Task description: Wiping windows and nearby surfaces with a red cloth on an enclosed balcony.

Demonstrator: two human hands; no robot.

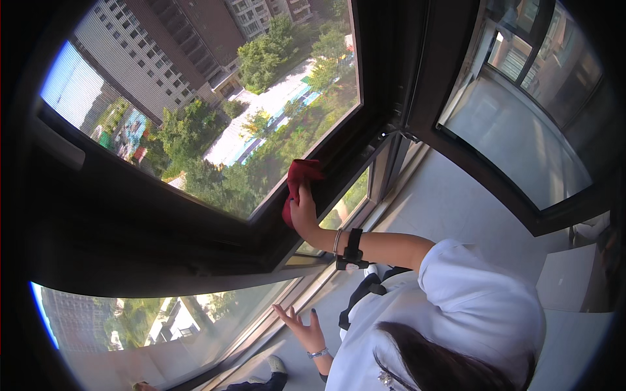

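Observation:
My right hand [304,210] is closed on a dark red cloth [298,178], which lies against the dark lower frame [274,215] of a window sash near its corner. A black strap device and a bracelet are on that wrist. My left hand [304,328] is raised lower in the picture, fingers spread and holding nothing, a bracelet at its wrist. Beyond the sash's screened pane [195,122], trees and tall buildings show. Part of the cloth is hidden behind my right fingers.
Below the sash stands another glass pane [195,337] with a light rail. A hinge arm [401,133] joins the frame near the corner. At right are a second dark-framed pane [518,141] and a white box [567,278]. A shoe [276,366] shows on the grey floor.

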